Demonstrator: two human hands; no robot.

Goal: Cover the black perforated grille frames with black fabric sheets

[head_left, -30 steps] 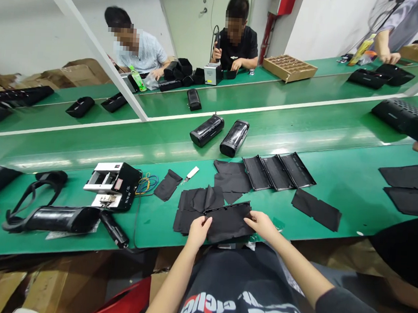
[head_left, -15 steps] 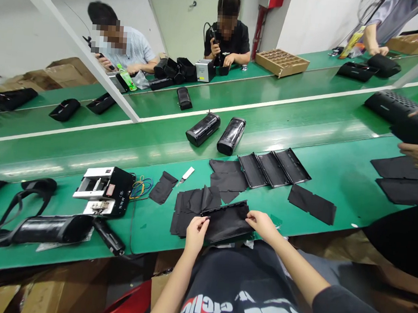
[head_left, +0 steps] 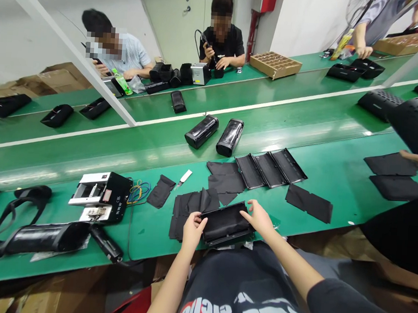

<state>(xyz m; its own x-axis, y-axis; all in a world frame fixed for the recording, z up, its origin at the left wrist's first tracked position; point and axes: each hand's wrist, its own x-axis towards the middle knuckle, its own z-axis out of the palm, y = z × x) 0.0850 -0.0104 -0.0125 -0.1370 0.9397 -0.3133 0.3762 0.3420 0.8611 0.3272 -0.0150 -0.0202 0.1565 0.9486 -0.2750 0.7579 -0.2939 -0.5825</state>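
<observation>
A black plastic casing panel [head_left: 226, 223] was gripped at one end by the left hand [head_left: 193, 232] on the green workbench [head_left: 149, 238], the right hand [head_left: 259, 218] was spread wide at its other end, and loose black fabric sheets [head_left: 191, 209] were laid just beside it

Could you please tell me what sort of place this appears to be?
It looks like a factory assembly workshop: long green conveyor benches run past seated workers, one person holds a corded electric screwdriver, and a compartmented parts tray sits on a bench, with black plastic casings laid out nearby.
</observation>
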